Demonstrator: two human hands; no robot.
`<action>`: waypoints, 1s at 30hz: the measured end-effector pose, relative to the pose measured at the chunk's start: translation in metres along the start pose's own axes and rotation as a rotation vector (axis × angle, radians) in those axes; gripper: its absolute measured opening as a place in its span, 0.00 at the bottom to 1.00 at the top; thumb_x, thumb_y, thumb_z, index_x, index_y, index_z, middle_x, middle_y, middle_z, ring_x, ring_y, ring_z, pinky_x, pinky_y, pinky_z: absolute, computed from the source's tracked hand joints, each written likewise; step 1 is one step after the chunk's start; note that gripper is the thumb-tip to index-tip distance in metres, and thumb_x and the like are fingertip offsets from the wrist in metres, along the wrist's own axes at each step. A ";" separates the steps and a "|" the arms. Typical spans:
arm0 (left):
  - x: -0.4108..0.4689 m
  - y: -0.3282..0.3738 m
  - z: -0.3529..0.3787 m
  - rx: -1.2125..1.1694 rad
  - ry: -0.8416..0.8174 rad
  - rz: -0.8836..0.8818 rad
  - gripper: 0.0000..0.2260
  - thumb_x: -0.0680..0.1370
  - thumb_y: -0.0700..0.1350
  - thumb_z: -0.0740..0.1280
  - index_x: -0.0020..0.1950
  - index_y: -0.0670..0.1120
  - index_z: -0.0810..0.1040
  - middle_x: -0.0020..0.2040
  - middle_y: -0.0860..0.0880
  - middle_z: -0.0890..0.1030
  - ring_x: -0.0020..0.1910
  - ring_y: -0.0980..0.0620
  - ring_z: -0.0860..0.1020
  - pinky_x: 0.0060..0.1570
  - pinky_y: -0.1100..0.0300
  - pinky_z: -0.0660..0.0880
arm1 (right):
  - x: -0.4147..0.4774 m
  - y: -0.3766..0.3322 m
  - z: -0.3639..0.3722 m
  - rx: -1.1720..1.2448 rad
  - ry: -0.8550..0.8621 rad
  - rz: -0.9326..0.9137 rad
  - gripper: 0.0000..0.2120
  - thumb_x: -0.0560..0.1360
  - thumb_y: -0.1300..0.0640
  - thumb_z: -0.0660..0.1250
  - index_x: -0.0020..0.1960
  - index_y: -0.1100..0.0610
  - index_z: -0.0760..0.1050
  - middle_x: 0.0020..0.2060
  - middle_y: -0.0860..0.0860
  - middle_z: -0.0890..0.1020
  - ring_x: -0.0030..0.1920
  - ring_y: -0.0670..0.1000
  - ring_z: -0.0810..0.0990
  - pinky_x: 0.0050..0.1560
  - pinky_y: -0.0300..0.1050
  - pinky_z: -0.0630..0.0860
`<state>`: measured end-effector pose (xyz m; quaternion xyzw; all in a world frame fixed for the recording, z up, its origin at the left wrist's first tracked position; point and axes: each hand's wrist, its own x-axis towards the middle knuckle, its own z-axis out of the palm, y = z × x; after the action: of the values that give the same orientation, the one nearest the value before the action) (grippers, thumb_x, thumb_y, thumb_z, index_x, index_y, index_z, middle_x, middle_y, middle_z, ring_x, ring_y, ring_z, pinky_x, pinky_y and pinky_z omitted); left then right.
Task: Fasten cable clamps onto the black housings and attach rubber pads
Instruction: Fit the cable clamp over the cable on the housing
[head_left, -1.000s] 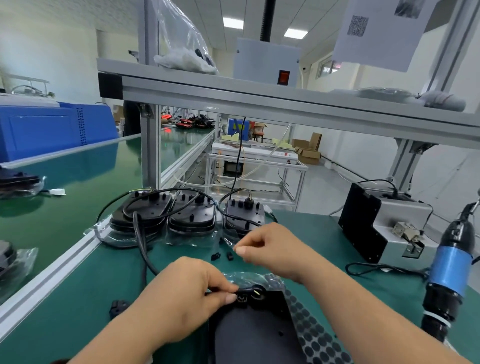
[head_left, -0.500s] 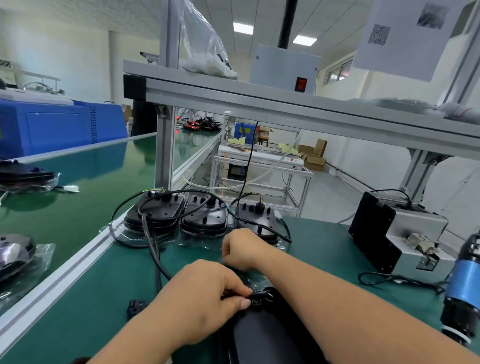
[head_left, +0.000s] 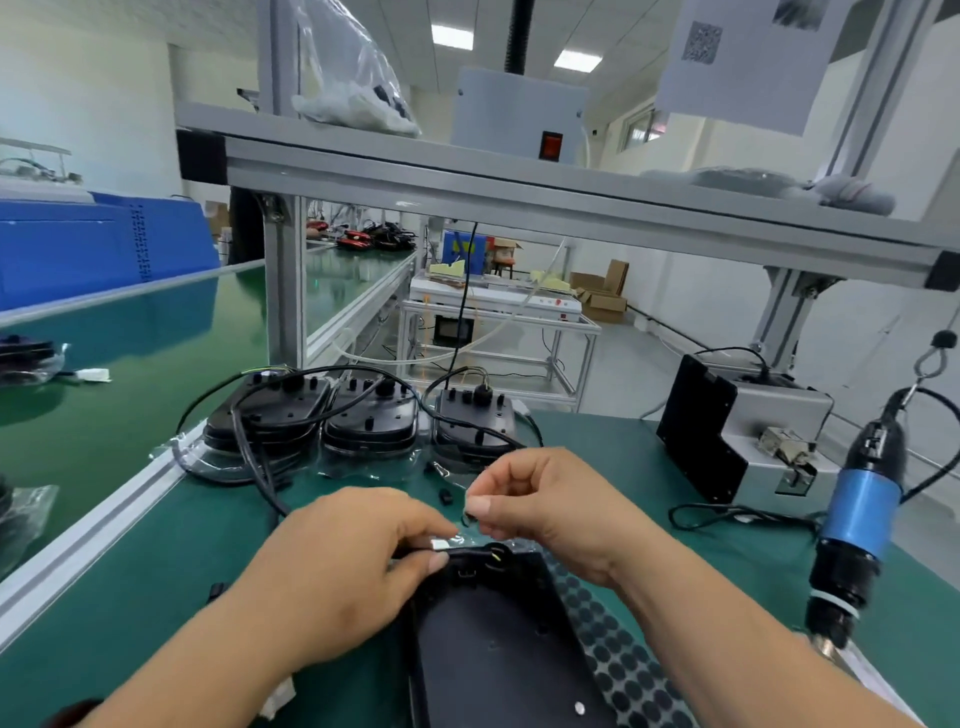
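A single head-worn wide-angle view looks forward and down. It sits close over the green rubber-matted workbench (head_left: 156, 597).

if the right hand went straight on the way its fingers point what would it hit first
Probably the left hand, which holds the far end of the black plastic housing. The right hand, pinching a small dark part, points leftward at it across a gap; depth is unclear.

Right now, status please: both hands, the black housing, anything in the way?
Left hand holds black housing at its far edge. Right hand pinches tiny part just above it. Pad sheet lies alongside. Nothing in the way.
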<state>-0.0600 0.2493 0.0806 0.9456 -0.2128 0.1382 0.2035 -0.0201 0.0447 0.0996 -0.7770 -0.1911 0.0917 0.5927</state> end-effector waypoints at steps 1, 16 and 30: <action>0.001 0.001 -0.001 0.016 0.006 0.003 0.12 0.74 0.60 0.64 0.58 0.68 0.74 0.46 0.67 0.77 0.49 0.66 0.74 0.50 0.63 0.74 | -0.002 0.002 0.001 -0.001 0.001 -0.013 0.06 0.73 0.66 0.72 0.40 0.57 0.81 0.32 0.52 0.81 0.32 0.45 0.78 0.38 0.36 0.76; 0.002 0.008 0.004 0.069 0.138 0.078 0.02 0.74 0.55 0.67 0.45 0.60 0.78 0.39 0.62 0.75 0.40 0.63 0.72 0.47 0.60 0.70 | 0.002 0.007 0.004 -0.116 -0.018 -0.115 0.05 0.74 0.67 0.70 0.43 0.58 0.79 0.32 0.52 0.80 0.33 0.47 0.76 0.38 0.39 0.76; 0.002 0.008 0.008 0.019 0.145 0.020 0.04 0.73 0.55 0.69 0.45 0.58 0.77 0.39 0.61 0.76 0.41 0.60 0.75 0.45 0.60 0.72 | 0.002 0.007 0.004 -0.170 -0.038 -0.144 0.06 0.73 0.64 0.73 0.42 0.54 0.79 0.30 0.46 0.79 0.33 0.45 0.75 0.41 0.40 0.74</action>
<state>-0.0606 0.2382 0.0767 0.9328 -0.2056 0.2105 0.2079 -0.0183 0.0481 0.0922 -0.8070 -0.2646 0.0472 0.5259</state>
